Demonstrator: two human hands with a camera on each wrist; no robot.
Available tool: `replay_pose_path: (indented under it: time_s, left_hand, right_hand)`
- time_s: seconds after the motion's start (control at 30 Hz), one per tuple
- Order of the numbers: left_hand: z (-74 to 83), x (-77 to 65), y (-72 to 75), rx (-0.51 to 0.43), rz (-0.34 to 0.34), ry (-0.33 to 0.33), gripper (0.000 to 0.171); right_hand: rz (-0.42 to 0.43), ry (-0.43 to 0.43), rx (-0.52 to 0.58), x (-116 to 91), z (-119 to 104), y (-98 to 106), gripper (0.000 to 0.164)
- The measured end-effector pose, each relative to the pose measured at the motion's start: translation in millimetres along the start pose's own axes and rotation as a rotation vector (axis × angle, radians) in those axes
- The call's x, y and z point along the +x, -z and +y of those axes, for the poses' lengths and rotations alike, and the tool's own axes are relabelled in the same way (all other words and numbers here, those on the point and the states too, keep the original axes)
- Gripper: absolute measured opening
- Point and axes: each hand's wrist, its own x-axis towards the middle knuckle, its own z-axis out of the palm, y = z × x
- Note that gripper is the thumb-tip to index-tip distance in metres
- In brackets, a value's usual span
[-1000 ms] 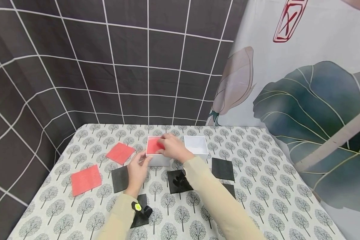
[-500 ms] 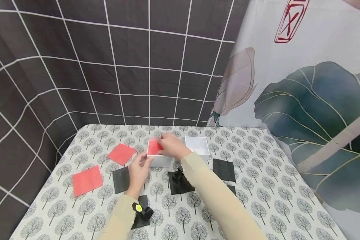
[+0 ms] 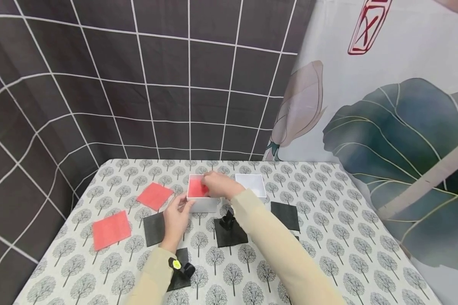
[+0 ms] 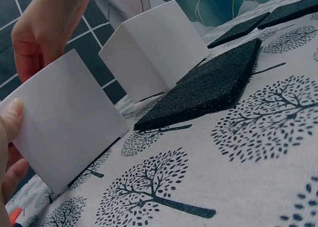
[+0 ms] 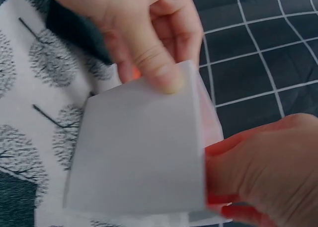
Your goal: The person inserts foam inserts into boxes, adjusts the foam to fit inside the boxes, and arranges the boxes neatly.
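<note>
My left hand (image 3: 177, 218) grips the near left corner of a white open-topped box (image 3: 202, 206). Its thumb lies against the front wall in the left wrist view. Inside that box is a flat red square sheet (image 3: 195, 187). My right hand (image 3: 221, 185) reaches over the right side of the box, with its fingers down inside by the red sheet. The box walls hide those fingertips in the right wrist view, so whether they pinch anything is unclear. A second white box (image 3: 250, 185) stands just to the right, with no contents visible.
Two red squares (image 3: 154, 195) lie to the left on the tree-patterned tablecloth (image 3: 213, 279). Several black foam-like squares (image 3: 285, 215) are spread left, centre and right, one partly under the left forearm. A dark gridded curtain (image 3: 168, 101) hangs behind the table.
The right hand has dipped slightly lower in the box, and its forearm has shifted a little. The left hand keeps its hold. The box stays in place.
</note>
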Motion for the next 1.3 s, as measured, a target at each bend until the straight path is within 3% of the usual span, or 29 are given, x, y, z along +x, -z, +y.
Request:
replay_pose_path:
  time_s: [0.23,0.57,0.8,1.1,1.3]
  left_hand:
    - [-1.3,0.4,0.5,-0.011,-0.004,0.001,0.034]
    - [-0.3,1.5,0.9,0.002,-0.001,-0.01,0.032]
    - [-0.2,-0.9,1.6,0.01,-0.018,0.018,0.032]
    - [1.0,-2.1,2.0,0.008,-0.01,0.018,0.031]
    - [6.6,2.4,2.6,0.017,-0.063,0.065,0.032]
  right_hand:
    - [-0.082,-0.023,-0.005,0.9,-3.7,5.2,0.022]
    - [0.003,0.002,-0.043,1.6,-1.3,-5.9,0.023]
    - [0.043,0.019,-0.084,-0.5,-1.7,-11.1,0.023]
    - [0.166,0.063,0.073,-15.2,-2.4,-13.3,0.015]
    - [0.232,0.04,0.204,-25.4,-2.1,-12.9,0.02]
